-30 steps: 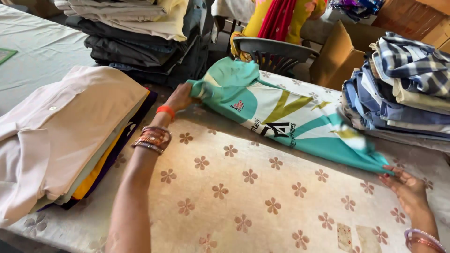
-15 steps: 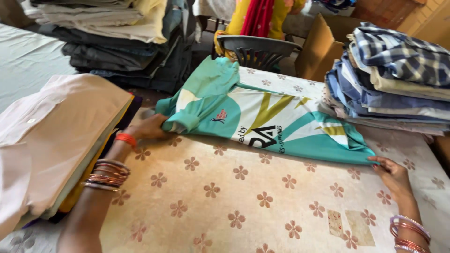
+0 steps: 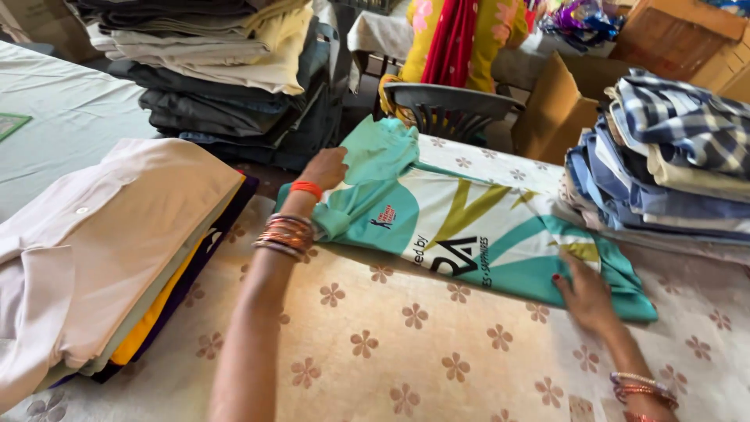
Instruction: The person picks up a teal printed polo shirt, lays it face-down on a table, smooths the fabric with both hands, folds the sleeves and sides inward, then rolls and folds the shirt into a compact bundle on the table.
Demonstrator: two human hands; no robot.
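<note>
A teal, white and olive sports shirt (image 3: 476,227) lies partly folded across the flower-patterned table cover (image 3: 375,352). My left hand (image 3: 324,168), with bangles on the wrist, grips the shirt's collar end at the far left and lifts the cloth a little. My right hand (image 3: 586,293) lies flat on the shirt's near right corner, pressing it down.
A folded pile with a cream shirt on top (image 3: 101,242) lies at the left. Dark and pale folded clothes (image 3: 226,78) are stacked behind it. Checked and blue shirts (image 3: 672,164) are piled at the right. Beyond the table stand a grey plastic chair (image 3: 449,105) and a cardboard box (image 3: 558,109).
My left hand has moved along the shirt's left end and now bunches the collar part inward. My right hand has slid up onto the shirt's lower right corner.
</note>
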